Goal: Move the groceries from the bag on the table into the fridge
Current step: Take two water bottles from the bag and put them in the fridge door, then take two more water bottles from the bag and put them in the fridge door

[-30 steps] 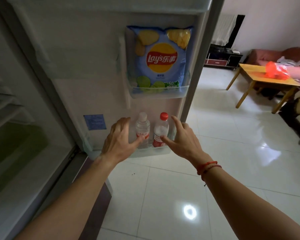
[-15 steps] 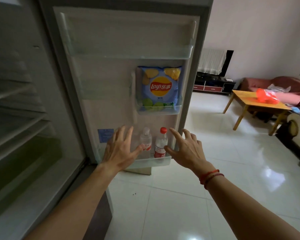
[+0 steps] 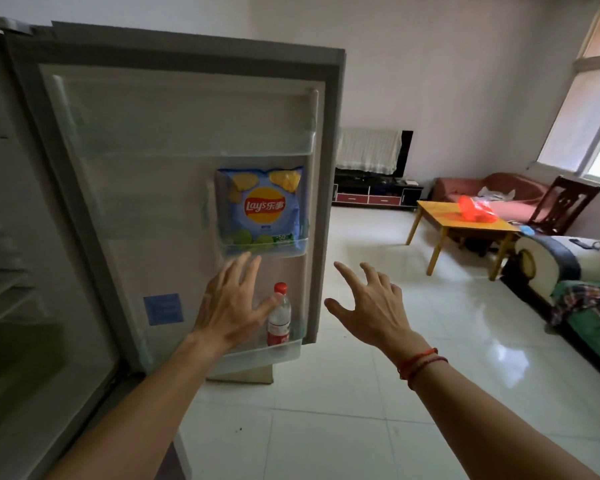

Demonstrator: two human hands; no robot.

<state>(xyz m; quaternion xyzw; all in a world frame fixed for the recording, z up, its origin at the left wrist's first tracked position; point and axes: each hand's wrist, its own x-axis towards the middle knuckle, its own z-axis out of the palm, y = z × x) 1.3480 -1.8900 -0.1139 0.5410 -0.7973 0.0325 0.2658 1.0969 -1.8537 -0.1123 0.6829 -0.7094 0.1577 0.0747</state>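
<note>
The fridge door [image 3: 174,109] stands open in front of me. A blue bag of crisps [image 3: 262,209] sits in its middle door shelf. A red-capped bottle [image 3: 279,317] stands in the bottom door shelf [image 3: 257,358]; a second bottle beside it is hidden behind my left hand. My left hand [image 3: 231,304] is spread flat in front of that shelf, fingers straight, holding nothing. My right hand [image 3: 368,304] hovers with spread fingers to the right of the door's edge, empty. The red grocery bag [image 3: 475,209] lies on the wooden table [image 3: 465,230] across the room.
The fridge interior [image 3: 25,271] with its shelves is at my left. A glossy white tile floor stretches to the table. A sofa [image 3: 575,282] runs along the right, a dark chair [image 3: 565,206] stands behind the table, and a TV cabinet [image 3: 374,192] is at the far wall.
My view has risen and drawn back from the door. Both hands have lifted away from the two bottles, and the right hand has swung right, clear of the door's edge.
</note>
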